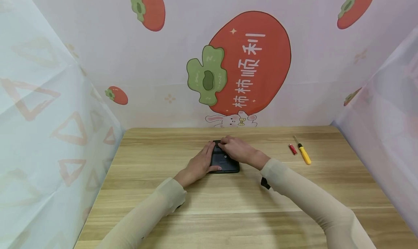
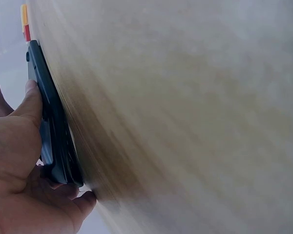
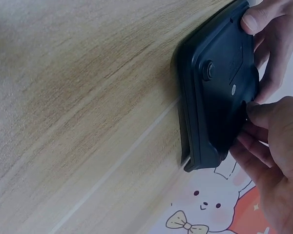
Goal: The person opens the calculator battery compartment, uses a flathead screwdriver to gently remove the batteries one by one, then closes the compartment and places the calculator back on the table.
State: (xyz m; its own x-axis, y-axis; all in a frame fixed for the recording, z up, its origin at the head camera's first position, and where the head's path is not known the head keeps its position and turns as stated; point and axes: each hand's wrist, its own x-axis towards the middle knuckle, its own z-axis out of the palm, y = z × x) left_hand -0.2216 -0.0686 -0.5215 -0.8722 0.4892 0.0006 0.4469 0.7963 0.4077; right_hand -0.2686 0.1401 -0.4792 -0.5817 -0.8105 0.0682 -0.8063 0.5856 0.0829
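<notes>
A black calculator-like device (image 1: 228,166) lies back side up on the wooden table, showing a round foot and a small pale sticker in the right wrist view. My left hand (image 1: 200,161) holds its left side, thumb on the back and fingers along the edge. At the far part, my right hand (image 1: 240,150) grips the device; in the right wrist view the thumb presses the back near the edge while the other fingers curl close by. What lies under the right fingertips is hidden.
To the right on the table (image 1: 209,223) lie a red battery (image 1: 292,149) and a screwdriver (image 1: 305,155) with a yellow and black handle. A printed sheet (image 1: 169,60) rises behind the table's far edge, with more sheets at both sides.
</notes>
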